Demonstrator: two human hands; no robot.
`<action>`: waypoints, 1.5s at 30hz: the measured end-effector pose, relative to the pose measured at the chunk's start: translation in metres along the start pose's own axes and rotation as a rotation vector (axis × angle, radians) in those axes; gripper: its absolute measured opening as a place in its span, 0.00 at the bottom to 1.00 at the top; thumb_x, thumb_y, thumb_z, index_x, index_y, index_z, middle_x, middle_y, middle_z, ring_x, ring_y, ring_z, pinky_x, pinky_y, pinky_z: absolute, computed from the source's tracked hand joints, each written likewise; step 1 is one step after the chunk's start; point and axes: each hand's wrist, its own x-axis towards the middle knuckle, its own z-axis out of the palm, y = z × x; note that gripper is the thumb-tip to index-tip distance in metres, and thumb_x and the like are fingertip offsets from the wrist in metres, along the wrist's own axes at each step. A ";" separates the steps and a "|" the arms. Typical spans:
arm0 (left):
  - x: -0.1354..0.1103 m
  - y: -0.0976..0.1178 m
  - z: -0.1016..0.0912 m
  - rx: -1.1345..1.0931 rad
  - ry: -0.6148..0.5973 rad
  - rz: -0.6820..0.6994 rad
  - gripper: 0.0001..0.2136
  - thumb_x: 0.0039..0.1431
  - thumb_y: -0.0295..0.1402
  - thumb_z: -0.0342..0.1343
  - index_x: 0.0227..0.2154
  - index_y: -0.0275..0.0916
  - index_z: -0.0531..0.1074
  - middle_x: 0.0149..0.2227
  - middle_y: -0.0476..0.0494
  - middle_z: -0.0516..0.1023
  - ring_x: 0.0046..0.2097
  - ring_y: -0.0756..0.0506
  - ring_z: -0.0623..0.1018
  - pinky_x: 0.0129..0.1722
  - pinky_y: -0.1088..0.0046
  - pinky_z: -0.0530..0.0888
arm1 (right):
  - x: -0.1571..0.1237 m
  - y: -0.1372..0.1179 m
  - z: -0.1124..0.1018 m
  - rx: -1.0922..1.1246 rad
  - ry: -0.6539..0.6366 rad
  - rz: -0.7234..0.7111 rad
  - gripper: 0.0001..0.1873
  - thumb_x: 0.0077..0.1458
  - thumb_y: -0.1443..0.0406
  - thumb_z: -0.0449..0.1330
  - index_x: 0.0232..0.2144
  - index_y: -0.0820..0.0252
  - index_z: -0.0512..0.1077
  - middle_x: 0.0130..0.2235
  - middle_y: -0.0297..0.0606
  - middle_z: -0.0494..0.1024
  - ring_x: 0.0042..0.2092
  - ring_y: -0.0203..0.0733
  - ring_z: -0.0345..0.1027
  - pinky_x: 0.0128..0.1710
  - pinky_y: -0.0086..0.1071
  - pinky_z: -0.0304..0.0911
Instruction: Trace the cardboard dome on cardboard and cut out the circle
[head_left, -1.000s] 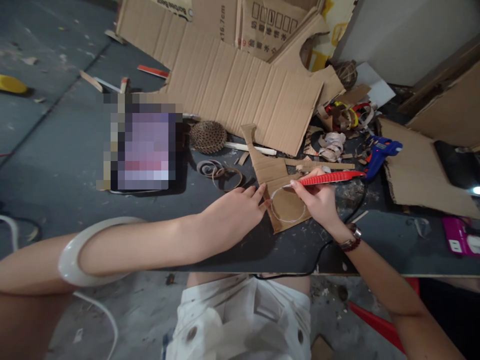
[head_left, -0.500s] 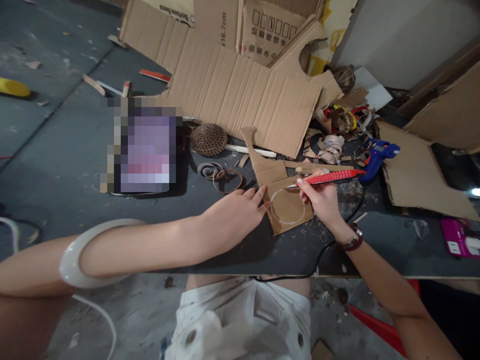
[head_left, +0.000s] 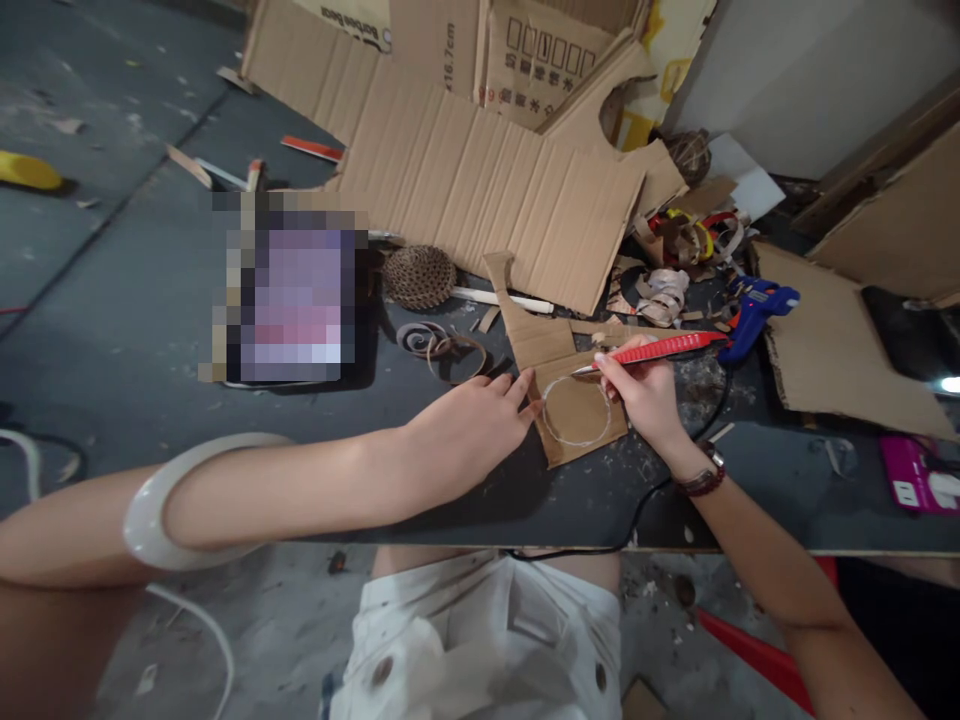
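Observation:
Between my hands lies a small piece of cardboard (head_left: 577, 412) with a white circle marked on it. My right hand (head_left: 651, 398) is closed around a red utility knife (head_left: 664, 350) with a ribbed handle. Its thin tip touches or almost touches the cardboard at the upper edge of the circle. My left hand (head_left: 480, 425) rests flat at the left edge of the piece, fingers stretched out and fingertips on the cardboard. A longer, branching strip of cardboard (head_left: 536, 335) adjoins the piece on its far side.
A large corrugated cardboard sheet (head_left: 480, 180) lies at the back. A blue glue gun (head_left: 759, 318) with a black cable stands at right, near paper scraps (head_left: 664, 298). Left are a coiled disc (head_left: 418, 277), curled strips (head_left: 424, 340) and a blurred-out screen (head_left: 300, 290).
Almost nothing differs. The knife's back end has dipped slightly toward the table and shifted a little left; my left hand stays in place on the cardboard.

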 end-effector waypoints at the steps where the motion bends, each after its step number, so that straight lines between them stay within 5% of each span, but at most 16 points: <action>1: 0.000 0.000 0.000 -0.004 0.000 0.000 0.28 0.56 0.23 0.55 0.61 0.32 0.62 0.64 0.23 0.59 0.59 0.35 0.72 0.50 0.63 0.74 | 0.001 -0.001 0.000 0.015 0.003 0.012 0.17 0.48 0.57 0.66 0.23 0.56 0.62 0.17 0.25 0.67 0.19 0.30 0.60 0.20 0.28 0.56; 9: -0.001 0.000 -0.003 -0.005 -0.021 0.003 0.28 0.56 0.23 0.54 0.62 0.32 0.61 0.65 0.23 0.59 0.59 0.35 0.71 0.50 0.62 0.74 | 0.000 -0.002 0.001 0.034 0.016 0.008 0.16 0.49 0.59 0.66 0.23 0.56 0.61 0.17 0.25 0.67 0.19 0.31 0.60 0.19 0.27 0.55; 15: 0.001 0.001 -0.001 -0.011 -0.011 -0.004 0.31 0.53 0.24 0.58 0.62 0.32 0.61 0.65 0.24 0.59 0.59 0.34 0.71 0.50 0.61 0.74 | -0.006 -0.002 0.001 -0.243 0.053 -0.215 0.13 0.49 0.63 0.66 0.24 0.56 0.64 0.23 0.27 0.66 0.26 0.32 0.62 0.28 0.30 0.60; 23: -0.001 0.000 -0.004 -0.009 -0.022 -0.003 0.30 0.55 0.23 0.56 0.62 0.32 0.61 0.65 0.24 0.60 0.60 0.36 0.71 0.50 0.63 0.74 | 0.005 0.000 -0.003 0.027 0.013 0.041 0.13 0.49 0.61 0.64 0.22 0.57 0.63 0.17 0.25 0.67 0.18 0.30 0.59 0.19 0.27 0.56; 45: 0.000 0.000 -0.002 -0.016 0.003 -0.005 0.28 0.56 0.24 0.55 0.61 0.31 0.62 0.64 0.22 0.60 0.59 0.34 0.72 0.50 0.61 0.74 | 0.004 0.004 -0.006 0.089 -0.006 0.036 0.15 0.50 0.59 0.65 0.23 0.57 0.62 0.17 0.24 0.68 0.19 0.30 0.60 0.19 0.26 0.55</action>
